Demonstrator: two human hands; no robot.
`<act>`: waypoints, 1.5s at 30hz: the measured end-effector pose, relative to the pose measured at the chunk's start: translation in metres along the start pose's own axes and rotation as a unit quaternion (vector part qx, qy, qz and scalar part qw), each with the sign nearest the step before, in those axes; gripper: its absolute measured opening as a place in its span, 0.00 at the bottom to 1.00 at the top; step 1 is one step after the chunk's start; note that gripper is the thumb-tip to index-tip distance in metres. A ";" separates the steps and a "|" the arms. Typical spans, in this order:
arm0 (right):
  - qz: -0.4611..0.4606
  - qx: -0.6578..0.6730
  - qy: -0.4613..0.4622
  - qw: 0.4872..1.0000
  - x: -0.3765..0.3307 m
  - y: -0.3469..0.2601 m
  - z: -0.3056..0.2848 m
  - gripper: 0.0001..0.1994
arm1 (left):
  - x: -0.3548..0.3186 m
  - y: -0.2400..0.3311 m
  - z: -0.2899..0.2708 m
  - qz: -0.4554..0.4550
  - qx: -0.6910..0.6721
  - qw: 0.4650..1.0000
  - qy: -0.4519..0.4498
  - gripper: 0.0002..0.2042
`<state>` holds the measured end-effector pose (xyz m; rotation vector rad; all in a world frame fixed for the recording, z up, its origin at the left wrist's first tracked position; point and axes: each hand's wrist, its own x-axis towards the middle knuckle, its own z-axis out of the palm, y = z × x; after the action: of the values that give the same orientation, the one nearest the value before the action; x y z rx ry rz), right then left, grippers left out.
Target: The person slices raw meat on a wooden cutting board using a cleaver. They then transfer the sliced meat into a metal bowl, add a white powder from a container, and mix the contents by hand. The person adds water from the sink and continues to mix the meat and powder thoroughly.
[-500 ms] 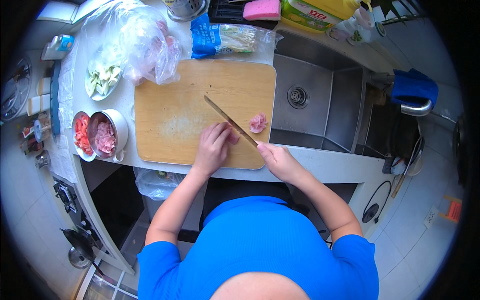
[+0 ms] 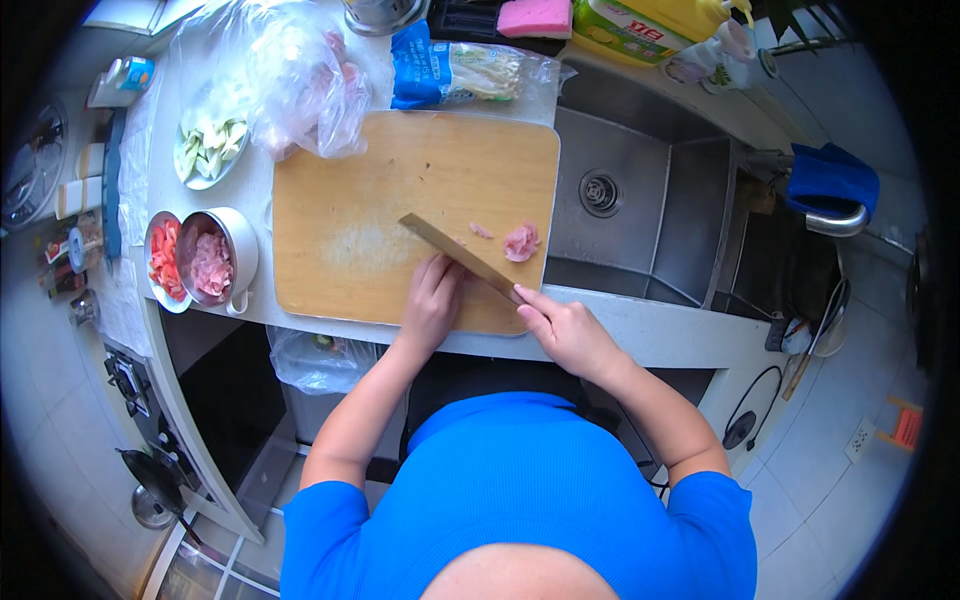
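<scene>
My right hand (image 2: 565, 328) grips a kitchen knife (image 2: 440, 237), whose broad blade slants across the cutting board (image 2: 340, 190) toward the far left. Behind the blade, on the near side, my left hand (image 2: 432, 298) has its fingers bent down over a piece of raw meat. Blade and fingers hide most of that piece. Beyond the knife lies a thin meat slice (image 2: 481, 230), with a small heap of sliced pink meat (image 2: 521, 243) to its right near the board's edge.
Left of the board stand a pot of sliced meat (image 2: 210, 268), a dish of red pieces (image 2: 165, 262) and a plate of pale green slices (image 2: 212, 150). A plastic bag (image 2: 310, 90) overlaps the board's far left corner. Behind lies packaged mushrooms (image 2: 480, 72); a steel sink (image 2: 620, 150) is at right.
The knife blade has tipped to show its broad side, and a thin meat slice now lies beyond it. My left hand remains at the meat. The whole view has shifted slightly.
</scene>
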<state>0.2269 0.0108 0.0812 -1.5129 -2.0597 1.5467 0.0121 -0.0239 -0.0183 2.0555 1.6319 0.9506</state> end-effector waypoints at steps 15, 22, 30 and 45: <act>-0.034 -0.209 -0.022 0.977 -0.004 -0.006 -0.009 0.25 | -0.003 -0.002 0.018 -0.045 -0.008 0.998 0.047 0.24; -0.036 -0.287 -0.036 0.957 0.003 -0.018 -0.010 0.26 | -0.004 -0.003 0.023 -0.038 0.019 0.998 0.052 0.24; -0.053 -0.170 -0.017 0.984 0.070 -0.017 0.036 0.23 | -0.004 -0.005 0.026 -0.051 -0.019 0.996 0.067 0.18; -0.036 -0.242 -0.058 0.968 0.021 -0.013 -0.009 0.25 | -0.008 -0.004 0.025 -0.047 0.000 0.996 0.069 0.19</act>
<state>0.2146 0.0334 0.0867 -1.4869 -2.6714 1.1833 0.0251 -0.0273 -0.0410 1.9321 1.7822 1.0807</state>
